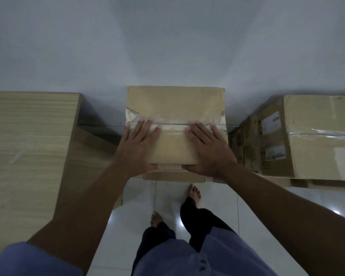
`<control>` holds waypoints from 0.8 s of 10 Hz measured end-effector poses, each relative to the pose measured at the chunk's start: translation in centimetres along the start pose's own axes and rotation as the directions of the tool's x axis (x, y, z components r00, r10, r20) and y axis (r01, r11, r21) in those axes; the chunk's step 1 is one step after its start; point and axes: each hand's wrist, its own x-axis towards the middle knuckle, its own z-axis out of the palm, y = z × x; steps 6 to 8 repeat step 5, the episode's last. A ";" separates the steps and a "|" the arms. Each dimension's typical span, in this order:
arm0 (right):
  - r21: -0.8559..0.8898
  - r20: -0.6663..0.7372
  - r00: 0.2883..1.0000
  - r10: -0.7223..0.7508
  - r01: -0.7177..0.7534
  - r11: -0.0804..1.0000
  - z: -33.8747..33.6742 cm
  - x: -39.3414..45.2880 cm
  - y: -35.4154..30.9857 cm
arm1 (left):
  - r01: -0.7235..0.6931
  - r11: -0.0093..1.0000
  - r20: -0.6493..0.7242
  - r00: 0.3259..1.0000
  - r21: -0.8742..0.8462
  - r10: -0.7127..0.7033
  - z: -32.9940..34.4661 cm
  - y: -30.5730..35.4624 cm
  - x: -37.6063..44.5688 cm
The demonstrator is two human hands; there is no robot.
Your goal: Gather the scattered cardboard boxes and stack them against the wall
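The top box (174,108) sat on a lower box (174,177), its far edge against the white wall (167,46). Both hands lay flat on the top box's lid. The left hand (138,145) pressed its near left part, fingers spread toward the taped seam (172,124), thumb hooked over the near edge. The right hand (206,147) did likewise on the near right part. Left of the top box stood a wooden cabinet (28,146); right of it, a larger labelled box (307,136) rested against the same wall.
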 end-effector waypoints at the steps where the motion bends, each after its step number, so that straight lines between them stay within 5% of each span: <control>1: 0.051 0.012 1.000 0.000 -0.001 0.999 -0.2 -0.3 0.3 | 0.047 0.998 0.018 0.999 -0.029 -0.047 -0.2 0.8 0.1; 5: 0.161 -0.233 0.929 0.288 -0.255 0.953 -5.7 -10.2 1.0 | 0.043 0.995 -0.201 0.978 -0.087 -0.060 -5.4 10.6 -1.7; 8: 0.161 -0.233 0.929 0.288 -0.255 0.953 -5.7 -10.2 1.0 | 0.043 0.995 -0.201 0.978 -0.087 -0.060 -5.4 10.6 -1.7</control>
